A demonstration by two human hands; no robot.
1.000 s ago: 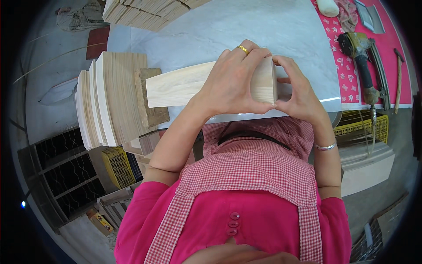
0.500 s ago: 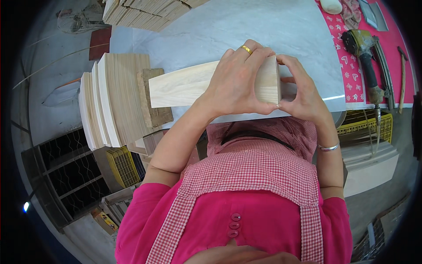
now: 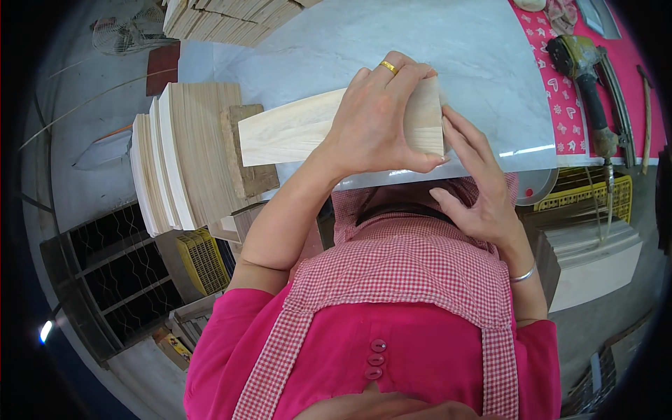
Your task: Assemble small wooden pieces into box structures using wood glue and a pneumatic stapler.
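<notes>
A long pale wooden board (image 3: 294, 129) lies crosswise before me on the white table top, its left end beside a rough wooden block (image 3: 245, 150). My left hand (image 3: 381, 115) spans the board near its right end, thumb along the near edge and fingertips over the far edge. A yellow ring is on one finger. At the board's right end is my right hand (image 3: 483, 182), open, with thumb and fingers spread. Its fingertips are at or very close to the end face; whether they touch I cannot tell. The thumb points free over the apron.
Stacked wooden boards (image 3: 203, 150) stand at the left, more (image 3: 238, 21) at the far left. A nail gun (image 3: 588, 91) and a hammer (image 3: 644, 119) lie on the pink cloth (image 3: 570, 119) at right. Below it are a yellow crate (image 3: 619, 199) and pale boards (image 3: 595, 273).
My right hand has opened wider and dropped toward me, its thumb leaving the board's near corner. My left hand stays around the board, nearly in place.
</notes>
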